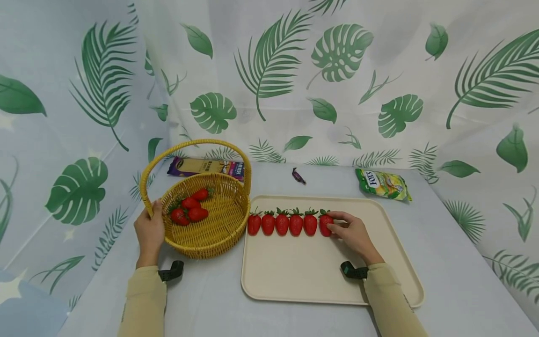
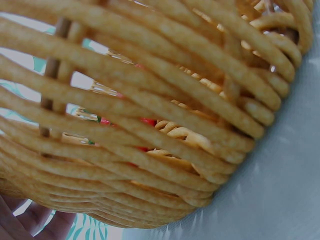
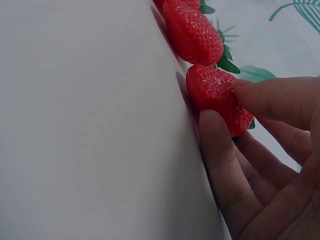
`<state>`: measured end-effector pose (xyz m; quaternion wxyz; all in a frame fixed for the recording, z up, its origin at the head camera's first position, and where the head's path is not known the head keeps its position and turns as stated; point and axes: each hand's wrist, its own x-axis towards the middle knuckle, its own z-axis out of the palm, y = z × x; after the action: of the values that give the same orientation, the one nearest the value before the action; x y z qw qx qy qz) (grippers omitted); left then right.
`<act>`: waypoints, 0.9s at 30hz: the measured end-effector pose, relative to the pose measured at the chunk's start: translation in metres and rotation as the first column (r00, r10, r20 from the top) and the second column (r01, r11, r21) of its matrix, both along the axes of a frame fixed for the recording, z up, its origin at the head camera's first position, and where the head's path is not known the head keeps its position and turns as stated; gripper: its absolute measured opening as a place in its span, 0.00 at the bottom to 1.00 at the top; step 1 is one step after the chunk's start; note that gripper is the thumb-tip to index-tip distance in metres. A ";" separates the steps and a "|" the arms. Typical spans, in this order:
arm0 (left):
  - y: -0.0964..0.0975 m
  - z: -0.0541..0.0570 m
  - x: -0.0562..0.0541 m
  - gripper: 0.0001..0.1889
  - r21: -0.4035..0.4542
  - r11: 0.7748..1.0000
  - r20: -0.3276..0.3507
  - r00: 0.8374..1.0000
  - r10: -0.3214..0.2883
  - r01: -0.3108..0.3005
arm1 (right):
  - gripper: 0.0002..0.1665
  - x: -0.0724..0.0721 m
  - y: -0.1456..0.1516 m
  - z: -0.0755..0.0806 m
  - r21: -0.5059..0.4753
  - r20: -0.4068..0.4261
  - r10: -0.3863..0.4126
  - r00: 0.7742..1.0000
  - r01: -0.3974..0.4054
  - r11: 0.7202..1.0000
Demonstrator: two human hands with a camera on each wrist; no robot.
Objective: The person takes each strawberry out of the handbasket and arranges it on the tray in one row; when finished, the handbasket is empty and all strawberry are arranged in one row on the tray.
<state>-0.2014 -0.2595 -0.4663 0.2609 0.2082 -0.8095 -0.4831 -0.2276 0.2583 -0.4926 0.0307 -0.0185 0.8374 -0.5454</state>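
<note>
At the left edge of a yellow woven basket (image 1: 210,250), my left hand (image 1: 150,230) grips the rim near the foot of the tall handle. Several red strawberries (image 1: 198,214) lie in the basket's left half. Over the cream tray (image 1: 290,276), my right hand (image 1: 353,234) pinches a strawberry (image 3: 212,92) between thumb and finger. It is the rightmost of a straight row of strawberries (image 1: 282,224) with their leafy tops pointing away. In the left wrist view the basket's wall (image 2: 150,110) fills most of the picture, with a few fingers (image 2: 50,227) at the lower left corner.
Behind the basket lies a purple and tan packet (image 1: 202,167). A small dark wrapped candy (image 1: 298,176) sits behind the tray, and a green snack bag (image 1: 382,184) lies at the back right. Leaf-printed cloth (image 1: 269,93) stands around the white table.
</note>
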 end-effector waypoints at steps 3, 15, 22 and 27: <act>0.000 0.001 0.000 0.30 0.003 1.000 -0.007 1.000 -0.002 0.002 | 0.23 0.000 0.000 -0.001 -0.012 -0.005 0.011 1.000 -0.011 1.000; -0.001 0.000 0.001 0.31 0.022 1.000 -0.009 1.000 -0.017 0.017 | 0.24 -0.001 -0.001 -0.001 -0.039 -0.004 0.051 0.999 -0.051 0.998; -0.002 -0.003 0.001 0.31 0.022 1.000 -0.015 1.000 -0.002 0.002 | 0.23 -0.002 0.002 0.003 -0.007 0.026 -0.039 0.999 0.039 0.999; -0.001 0.000 -0.002 0.32 0.001 1.000 -0.011 1.000 0.007 -0.007 | 0.21 -0.002 0.003 0.008 -0.004 -0.029 -0.176 0.984 0.176 0.984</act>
<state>-0.2032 -0.2609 -0.4667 0.2671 0.2086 -0.8068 -0.4839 -0.2301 0.2610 -0.4847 -0.0298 0.0473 0.8358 -0.5462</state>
